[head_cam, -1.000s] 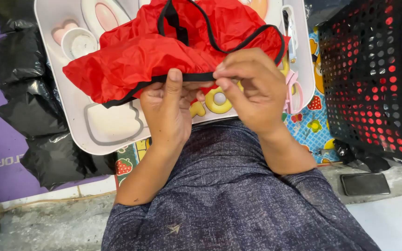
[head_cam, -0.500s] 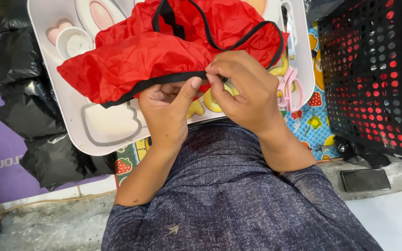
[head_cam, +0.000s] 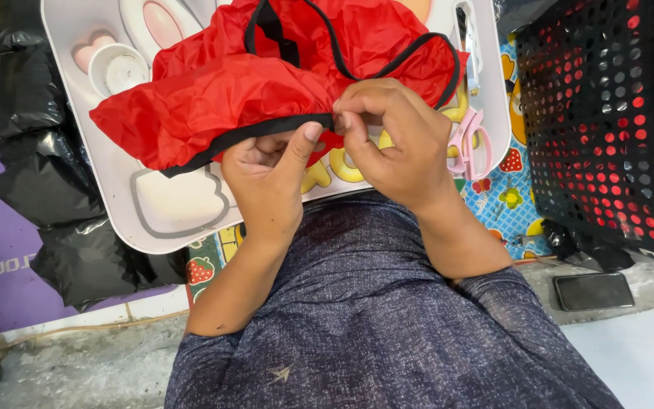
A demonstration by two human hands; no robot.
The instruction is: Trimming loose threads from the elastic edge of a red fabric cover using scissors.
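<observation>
A crumpled red fabric piece with black edge binding lies over a white tray. My left hand grips its near black-trimmed edge, thumb pressed up against the binding. My right hand pinches the same edge just to the right, fingertips meeting the left thumb. Both hands sit close together above my lap, which is covered by dark blue-grey cloth.
The tray has moulded shapes, a small white cup and pink scissors. A black perforated basket stands at right. Black plastic bags lie at left. A dark phone rests on the floor. A patterned mat shows beneath.
My hands have drawn closer along the black binding, the right fingers now pinching next to the left thumb. The view has shifted slightly; the fabric stays on the tray.
</observation>
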